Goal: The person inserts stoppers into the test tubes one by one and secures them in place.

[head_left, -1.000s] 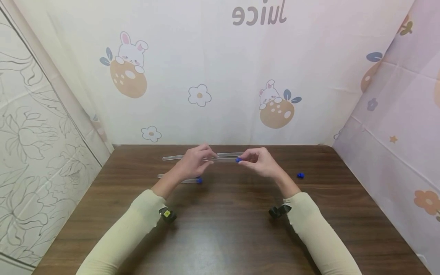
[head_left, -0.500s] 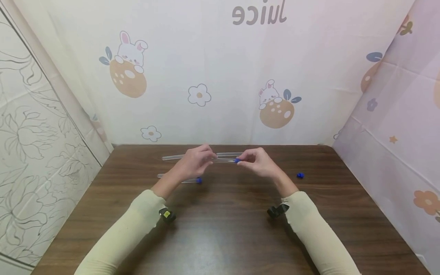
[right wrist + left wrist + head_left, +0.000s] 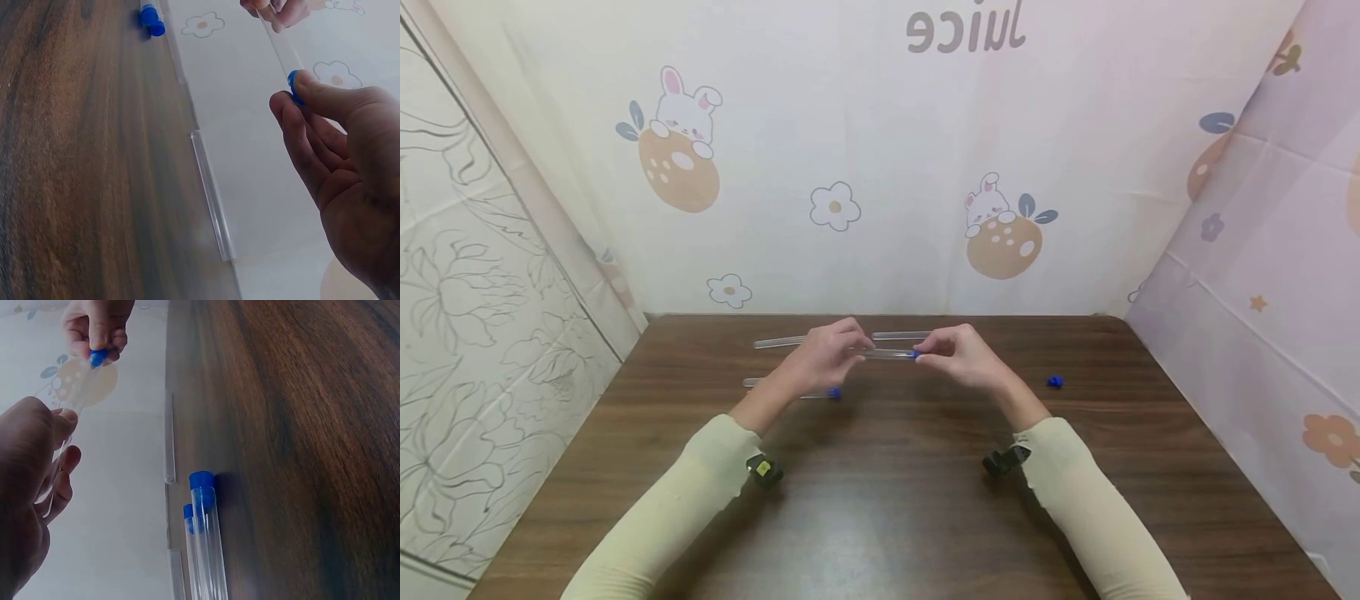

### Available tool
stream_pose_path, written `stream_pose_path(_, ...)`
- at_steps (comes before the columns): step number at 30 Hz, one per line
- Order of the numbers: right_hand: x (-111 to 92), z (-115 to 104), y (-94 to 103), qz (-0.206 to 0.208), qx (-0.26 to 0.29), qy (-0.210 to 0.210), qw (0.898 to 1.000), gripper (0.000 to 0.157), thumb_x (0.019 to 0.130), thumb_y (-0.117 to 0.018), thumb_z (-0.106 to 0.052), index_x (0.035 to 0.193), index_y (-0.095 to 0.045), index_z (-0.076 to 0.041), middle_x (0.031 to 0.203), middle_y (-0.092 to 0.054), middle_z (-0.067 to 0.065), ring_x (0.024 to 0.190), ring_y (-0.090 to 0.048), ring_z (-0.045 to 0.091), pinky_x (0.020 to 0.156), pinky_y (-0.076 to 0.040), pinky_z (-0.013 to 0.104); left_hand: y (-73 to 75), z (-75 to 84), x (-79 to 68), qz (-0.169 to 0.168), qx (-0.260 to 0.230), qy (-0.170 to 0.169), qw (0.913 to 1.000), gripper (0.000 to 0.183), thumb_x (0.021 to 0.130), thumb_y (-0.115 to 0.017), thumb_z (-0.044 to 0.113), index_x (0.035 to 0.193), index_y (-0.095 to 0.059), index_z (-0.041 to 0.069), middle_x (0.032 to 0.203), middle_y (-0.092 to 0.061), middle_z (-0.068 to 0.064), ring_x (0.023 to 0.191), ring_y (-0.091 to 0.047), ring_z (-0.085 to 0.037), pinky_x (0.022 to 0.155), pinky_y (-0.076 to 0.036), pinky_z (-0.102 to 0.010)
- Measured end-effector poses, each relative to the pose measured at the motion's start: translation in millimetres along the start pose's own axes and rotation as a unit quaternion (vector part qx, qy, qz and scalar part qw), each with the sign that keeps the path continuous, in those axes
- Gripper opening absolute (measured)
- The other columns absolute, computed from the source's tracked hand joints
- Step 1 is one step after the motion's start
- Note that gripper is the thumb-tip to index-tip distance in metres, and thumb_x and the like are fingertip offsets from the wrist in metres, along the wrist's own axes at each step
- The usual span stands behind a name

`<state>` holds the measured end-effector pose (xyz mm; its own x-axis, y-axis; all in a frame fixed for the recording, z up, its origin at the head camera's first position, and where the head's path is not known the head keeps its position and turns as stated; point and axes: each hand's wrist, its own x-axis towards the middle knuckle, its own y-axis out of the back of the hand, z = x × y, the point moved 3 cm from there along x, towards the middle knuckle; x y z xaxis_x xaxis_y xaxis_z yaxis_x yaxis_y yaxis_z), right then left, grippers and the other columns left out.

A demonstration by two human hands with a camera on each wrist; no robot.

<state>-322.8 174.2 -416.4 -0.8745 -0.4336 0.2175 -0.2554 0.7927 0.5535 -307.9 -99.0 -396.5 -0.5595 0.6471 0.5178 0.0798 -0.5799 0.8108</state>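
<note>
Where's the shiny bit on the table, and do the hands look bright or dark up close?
Head view: pale glare on the table, near the bottom middle; left wrist view: the left hand looks dim; right wrist view: the right hand is dark too, against a bright curtain.

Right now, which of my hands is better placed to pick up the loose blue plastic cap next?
Your right hand, probably: the loose cap lies closer to it, although that hand pinches another blue cap against the slim clear tube your left hand holds.
</note>
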Motion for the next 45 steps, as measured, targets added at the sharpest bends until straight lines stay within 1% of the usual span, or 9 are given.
stream_pose_path(6, -3.4, -0.5, 6.0, 0.001, 0.012, -0.015, 1.0, 0.014, 0.101, -0.083, -0.007, 0.113, -0.085, -0.001, 0.108, -0.086, 0.02, 0.1, -0.082, 0.048, 0.082, -0.064, 0.02, 1.5, 1.1, 1.2, -0.012, -0.004, 0.024, 0.9996, 0.013, 0.101, -0.079, 0.001, 0.114, -0.082, 0.002, 0.114, -0.077, -0.011, 0.092, -0.074, -0.022, 0.083, -0.067, -0.038)
stream_pose_path(12, -4.8, 1.8, 12.6, -0.008, 0.017, -0.004, 1.0, 0.02, 0.104, -0.081, -0.01, 0.123, -0.084, -0.004, 0.115, -0.086, 0.019, 0.101, -0.081, 0.05, 0.084, -0.068, 0.026, 3.8, 0.5, 0.4, -0.017, -0.001, 0.035, 0.9992, 0.015, 0.102, -0.079, 0.003, 0.118, -0.08, 0.003, 0.115, -0.077, -0.011, 0.097, -0.075, -0.024, 0.086, -0.067, -0.04)
stream_pose_path(16, -5.7, 0.8, 17.7, -0.008, 0.023, 0.009, 1.0, 0.025, 0.105, -0.079, -0.009, 0.129, -0.082, -0.003, 0.119, -0.086, 0.021, 0.102, -0.082, 0.05, 0.084, -0.069, 0.027, 7.2, 0.6, 0.4, -0.013, -0.007, 0.037, 0.9992, 0.017, 0.102, -0.079, 0.003, 0.119, -0.08, 0.002, 0.117, -0.078, -0.012, 0.1, -0.077, -0.026, 0.088, -0.068, -0.042)
stream_pose_path(20, -6.1, -0.7, 20.4, -0.004, 0.037, 0.019, 0.999, 0.023, 0.104, -0.078, -0.005, 0.127, -0.081, -0.001, 0.118, -0.085, 0.022, 0.101, -0.084, 0.047, 0.083, -0.069, 0.028, 10.1, 0.0, -0.3, -0.007, -0.008, 0.041, 0.9991, 0.017, 0.102, -0.079, 0.004, 0.119, -0.081, 0.003, 0.117, -0.078, -0.012, 0.098, -0.076, -0.026, 0.087, -0.068, -0.042)
stream_pose_path(25, -6.0, -3.1, 19.6, -0.003, 0.046, 0.02, 0.999, 0.023, 0.104, -0.079, -0.004, 0.126, -0.08, 0.001, 0.116, -0.084, 0.025, 0.096, -0.086, 0.037, 0.081, -0.07, 0.029, 10.5, -0.7, -1.4, -0.003, -0.01, 0.041, 0.9991, 0.017, 0.103, -0.079, 0.004, 0.12, -0.08, 0.003, 0.115, -0.076, -0.012, 0.096, -0.075, -0.026, 0.085, -0.067, -0.041)
stream_pose_path(32, -6.1, -2.5, 16.9, -0.004, 0.056, -0.005, 0.998, 0.017, 0.104, -0.079, -0.005, 0.12, -0.082, 0.001, 0.114, -0.082, 0.035, 0.092, -0.085, 0.041, 0.073, -0.067, 0.028, 8.3, -0.7, -1.1, -0.015, -0.01, 0.029, 0.9994, 0.019, 0.103, -0.077, 0.003, 0.122, -0.078, 0.003, 0.118, -0.082, -0.012, 0.103, -0.081, -0.026, 0.09, -0.068, -0.042)
stream_pose_path(37, -6.4, -1.7, 15.6, -0.012, 0.064, -0.018, 0.998, 0.015, 0.102, -0.081, -0.003, 0.116, -0.083, 0.003, 0.111, -0.081, 0.036, 0.089, -0.085, 0.038, 0.075, -0.069, 0.029, 7.7, 0.2, -0.5, -0.018, -0.006, 0.01, 0.9998, 0.017, 0.104, -0.076, 0.003, 0.121, -0.078, 0.001, 0.117, -0.086, -0.013, 0.103, -0.084, -0.028, 0.092, -0.069, -0.043)
stream_pose_path(40, -6.7, -0.8, 15.1, -0.019, 0.058, -0.016, 0.998, 0.014, 0.101, -0.081, -0.002, 0.114, -0.083, 0.004, 0.108, -0.081, 0.037, 0.086, -0.085, 0.039, 0.073, -0.069, 0.029, 8.3, 1.5, -0.5, -0.02, -0.009, 0.003, 0.9998, 0.017, 0.103, -0.077, 0.002, 0.12, -0.078, 0.0, 0.115, -0.087, -0.015, 0.102, -0.085, -0.028, 0.091, -0.07, -0.043)
stream_pose_path(45, -6.3, -2.9, 14.9, -0.02, 0.042, -0.017, 0.999, 0.011, 0.102, -0.081, -0.005, 0.111, -0.085, 0.0, 0.105, -0.083, 0.031, 0.087, -0.084, 0.042, 0.068, -0.067, 0.029, 8.8, 2.6, -0.4, -0.017, -0.01, -0.002, 0.9998, 0.017, 0.102, -0.079, 0.002, 0.119, -0.078, -0.001, 0.114, -0.086, -0.016, 0.1, -0.085, -0.027, 0.091, -0.07, -0.041)
